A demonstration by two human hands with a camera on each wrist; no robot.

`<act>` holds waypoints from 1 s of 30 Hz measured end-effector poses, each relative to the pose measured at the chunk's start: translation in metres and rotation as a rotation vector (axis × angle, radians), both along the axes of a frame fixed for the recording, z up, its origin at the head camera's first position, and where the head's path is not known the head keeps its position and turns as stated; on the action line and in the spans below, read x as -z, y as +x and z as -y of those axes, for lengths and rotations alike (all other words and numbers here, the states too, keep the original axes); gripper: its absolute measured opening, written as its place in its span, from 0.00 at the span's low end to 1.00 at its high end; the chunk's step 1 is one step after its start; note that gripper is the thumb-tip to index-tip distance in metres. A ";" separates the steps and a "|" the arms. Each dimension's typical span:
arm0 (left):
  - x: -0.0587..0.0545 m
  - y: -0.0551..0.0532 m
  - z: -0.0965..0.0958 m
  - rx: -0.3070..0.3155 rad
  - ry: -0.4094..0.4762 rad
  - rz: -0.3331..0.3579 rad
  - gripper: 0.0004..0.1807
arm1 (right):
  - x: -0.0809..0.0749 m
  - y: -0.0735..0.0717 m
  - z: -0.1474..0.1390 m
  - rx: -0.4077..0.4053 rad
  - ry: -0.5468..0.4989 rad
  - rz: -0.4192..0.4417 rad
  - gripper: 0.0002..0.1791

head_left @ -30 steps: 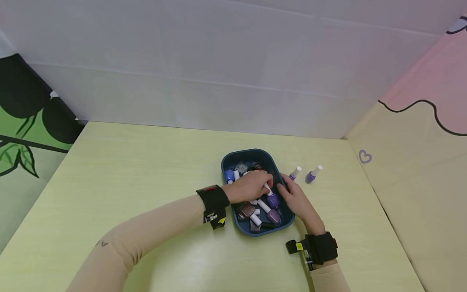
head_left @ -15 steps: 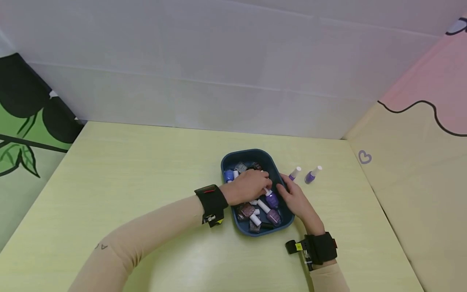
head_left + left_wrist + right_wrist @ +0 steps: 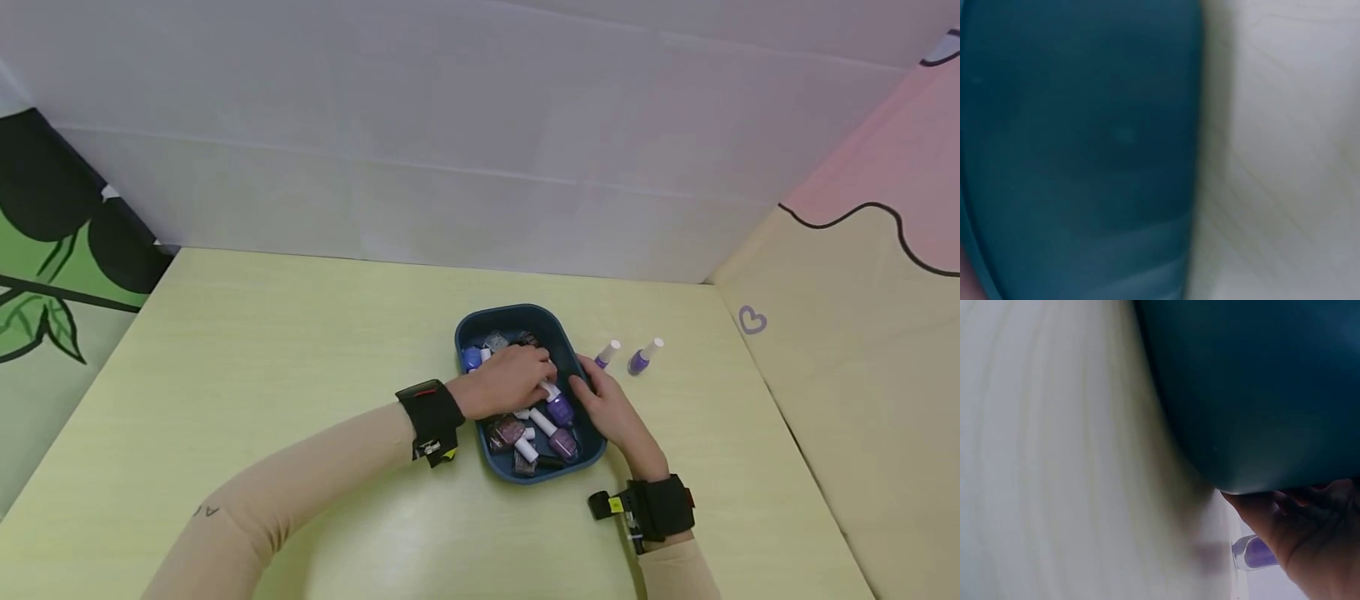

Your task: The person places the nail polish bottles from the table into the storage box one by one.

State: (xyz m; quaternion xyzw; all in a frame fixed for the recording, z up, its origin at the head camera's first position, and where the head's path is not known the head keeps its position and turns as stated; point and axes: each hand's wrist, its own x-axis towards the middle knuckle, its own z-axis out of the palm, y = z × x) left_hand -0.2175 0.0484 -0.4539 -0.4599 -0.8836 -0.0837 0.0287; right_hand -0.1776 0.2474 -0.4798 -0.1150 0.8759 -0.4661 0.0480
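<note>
My left hand [image 3: 510,379] reaches over the left rim into a dark blue plastic bin [image 3: 510,313]. Its curled fingertips are at the white cap of a purple nail polish bottle [image 3: 559,410] and seem to pinch it; the fingers partly hide the cap. Around it lie several more nail polish bottles, among them a mauve one [image 3: 562,445] and a blue one [image 3: 471,359]. My right hand [image 3: 615,412] grips the bin's right side, with the thumb at the rim. In the left wrist view the bin's outer wall [image 3: 1085,125] fills the left half.
Two purple nail polish bottles stand on the pale wood-grain table [image 3: 300,333] right of the bin, one nearer the hand [image 3: 607,355] and one farther right [image 3: 645,357]. A whitish sheet [image 3: 420,150] rises behind the table, and a painted panel [image 3: 840,375] borders the right side.
The left hand has shifted slightly left, and less of the purple bottle's white cap shows beneath its fingers. The right hand and the bin stay in place.
</note>
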 end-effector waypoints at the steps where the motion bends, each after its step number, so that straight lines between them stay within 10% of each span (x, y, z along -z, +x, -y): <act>1: 0.001 0.000 0.001 -0.004 0.004 0.002 0.15 | 0.000 0.000 0.000 0.001 -0.004 0.005 0.24; 17: 0.001 0.007 0.016 -0.030 0.140 0.085 0.20 | -0.001 0.001 0.000 0.013 -0.005 0.023 0.24; 23: 0.001 0.005 0.030 -0.038 0.327 0.093 0.20 | -0.002 0.002 0.000 0.018 0.001 0.033 0.25; 30: -0.007 0.004 0.055 -0.206 0.581 0.063 0.18 | -0.002 0.002 0.000 0.021 0.008 0.024 0.25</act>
